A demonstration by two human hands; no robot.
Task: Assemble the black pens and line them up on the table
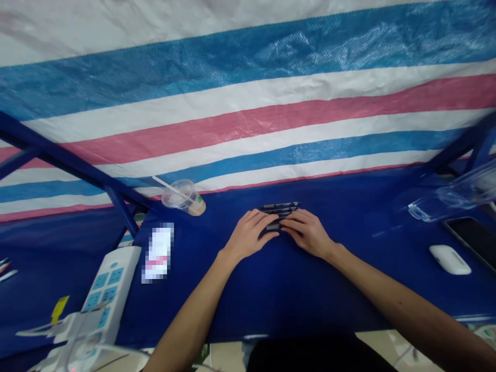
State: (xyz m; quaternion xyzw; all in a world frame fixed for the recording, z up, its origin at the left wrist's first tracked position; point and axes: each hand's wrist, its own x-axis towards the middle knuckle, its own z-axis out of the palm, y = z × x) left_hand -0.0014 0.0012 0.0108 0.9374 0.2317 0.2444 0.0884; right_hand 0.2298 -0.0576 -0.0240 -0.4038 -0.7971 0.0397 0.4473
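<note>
Several dark pens (279, 208) lie side by side on the dark blue table cover (279, 299), close together in a small bundle. My left hand (250, 235) comes in from the left, with its fingers over the near ends of the pens. My right hand (306, 232) meets it from the right, and its fingers lie over the pens too. The two sets of fingertips almost touch. The hands hide the middle and lower part of the bundle.
A clear plastic cup (184, 198) with a straw stands beyond my left hand. On the left are a white power strip (110, 294) and a pixelated white packet (158, 253). On the right are a white mouse (449, 259), a black phone (470, 243) and clear plastic (453, 196). A striped tarp hangs behind.
</note>
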